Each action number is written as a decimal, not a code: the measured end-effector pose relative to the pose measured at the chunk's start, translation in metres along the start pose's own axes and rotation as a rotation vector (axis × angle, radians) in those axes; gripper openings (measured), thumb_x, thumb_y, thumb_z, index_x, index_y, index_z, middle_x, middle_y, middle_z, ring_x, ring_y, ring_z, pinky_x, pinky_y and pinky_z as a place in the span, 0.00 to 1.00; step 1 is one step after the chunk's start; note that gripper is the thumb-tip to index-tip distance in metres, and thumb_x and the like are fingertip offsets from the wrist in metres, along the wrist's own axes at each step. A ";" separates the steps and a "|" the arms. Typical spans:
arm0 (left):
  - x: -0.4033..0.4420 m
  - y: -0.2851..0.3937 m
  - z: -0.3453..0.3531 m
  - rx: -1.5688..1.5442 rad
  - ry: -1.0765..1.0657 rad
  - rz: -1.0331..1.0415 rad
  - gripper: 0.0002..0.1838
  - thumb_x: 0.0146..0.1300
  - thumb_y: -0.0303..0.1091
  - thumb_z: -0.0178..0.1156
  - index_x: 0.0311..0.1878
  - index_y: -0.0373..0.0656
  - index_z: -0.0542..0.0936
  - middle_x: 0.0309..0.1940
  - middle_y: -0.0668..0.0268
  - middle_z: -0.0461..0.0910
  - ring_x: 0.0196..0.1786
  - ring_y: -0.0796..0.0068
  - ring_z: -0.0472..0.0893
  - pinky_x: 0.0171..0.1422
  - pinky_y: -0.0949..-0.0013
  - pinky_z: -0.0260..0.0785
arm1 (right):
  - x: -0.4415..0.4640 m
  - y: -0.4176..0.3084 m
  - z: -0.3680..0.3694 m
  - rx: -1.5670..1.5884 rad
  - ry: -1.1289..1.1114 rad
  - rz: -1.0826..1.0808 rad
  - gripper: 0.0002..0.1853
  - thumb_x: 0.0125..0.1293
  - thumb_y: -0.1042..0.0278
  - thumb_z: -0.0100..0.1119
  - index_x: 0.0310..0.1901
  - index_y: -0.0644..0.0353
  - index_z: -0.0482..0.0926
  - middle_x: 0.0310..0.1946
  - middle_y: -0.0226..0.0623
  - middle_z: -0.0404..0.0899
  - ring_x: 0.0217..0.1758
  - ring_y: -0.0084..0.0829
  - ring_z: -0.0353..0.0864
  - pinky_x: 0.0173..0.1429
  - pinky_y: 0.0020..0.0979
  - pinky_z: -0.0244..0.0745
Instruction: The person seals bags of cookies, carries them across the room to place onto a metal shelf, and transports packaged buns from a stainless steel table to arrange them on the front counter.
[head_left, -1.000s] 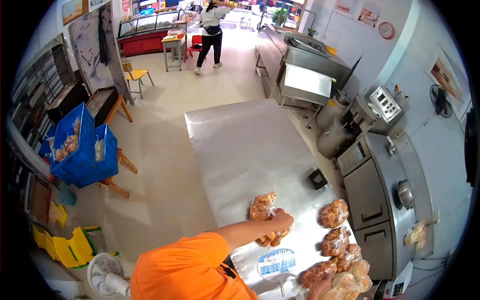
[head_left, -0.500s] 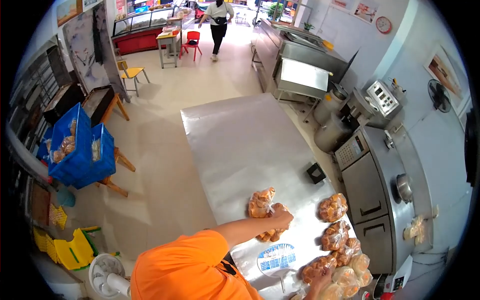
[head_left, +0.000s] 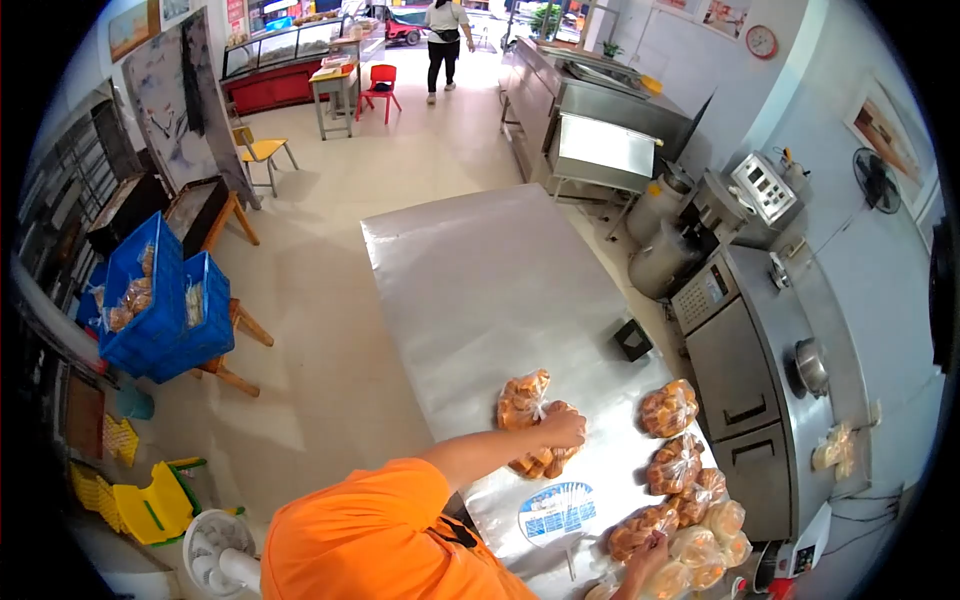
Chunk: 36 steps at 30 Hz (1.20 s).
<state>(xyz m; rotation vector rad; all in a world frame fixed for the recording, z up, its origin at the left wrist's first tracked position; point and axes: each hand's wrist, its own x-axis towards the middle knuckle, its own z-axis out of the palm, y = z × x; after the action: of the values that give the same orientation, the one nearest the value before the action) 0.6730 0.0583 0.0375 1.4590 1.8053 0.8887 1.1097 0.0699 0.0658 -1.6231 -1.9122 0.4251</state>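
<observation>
My left hand [head_left: 565, 428], at the end of the outstretched arm, has its fingers closed on a clear bag of brown bread [head_left: 548, 455]. Another bread bag [head_left: 522, 400] touches it on the far left side. At the lower right, my right hand [head_left: 648, 556] is closed at the top of a bread bag [head_left: 634, 532]. Beside it lie more brown bread bags [head_left: 674, 465] and several bags of pale buns [head_left: 693, 547]. A blue and white hand fan [head_left: 557, 512] lies flat between my hands.
The metal table [head_left: 480, 270] carries a black box [head_left: 632, 340] near its right edge. Blue crates [head_left: 150, 320] stand at the left, a white electric fan [head_left: 215, 552] at lower left. A person [head_left: 443, 45] is far back; steel cabinets [head_left: 735, 385] line the right.
The person in the background has moved across to the right and farther away. My hands stay at the same bags, with only slight movement. The view has shifted a little.
</observation>
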 end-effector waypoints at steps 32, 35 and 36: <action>-0.078 -0.026 -0.095 -0.623 0.206 -0.220 0.15 0.79 0.43 0.51 0.47 0.41 0.80 0.33 0.75 0.73 0.34 0.85 0.67 0.40 0.75 0.57 | -0.010 -0.253 0.137 0.766 -0.428 0.089 0.13 0.65 0.77 0.54 0.49 0.59 0.82 0.31 0.37 0.82 0.31 0.32 0.79 0.37 0.33 0.73; -0.083 -0.035 -0.080 -0.533 -0.099 -0.172 0.15 0.78 0.40 0.52 0.57 0.42 0.80 0.36 0.76 0.77 0.35 0.86 0.68 0.41 0.76 0.58 | -0.002 -0.292 0.156 0.579 -0.449 -0.103 0.11 0.69 0.75 0.55 0.50 0.59 0.80 0.29 0.39 0.81 0.28 0.31 0.80 0.35 0.32 0.75; -0.080 -0.042 -0.074 -0.478 -0.195 -0.112 0.18 0.79 0.40 0.52 0.65 0.46 0.77 0.26 0.83 0.72 0.23 0.95 0.61 0.24 0.82 0.49 | 0.003 -0.299 0.159 0.578 -0.440 -0.098 0.11 0.69 0.75 0.55 0.50 0.59 0.80 0.29 0.39 0.81 0.28 0.31 0.80 0.35 0.32 0.75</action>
<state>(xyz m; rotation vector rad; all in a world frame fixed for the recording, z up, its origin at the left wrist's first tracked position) 0.6034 -0.0350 0.0505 1.0869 1.3948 0.9989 0.7773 0.0321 0.1192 -1.1072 -1.9065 1.2453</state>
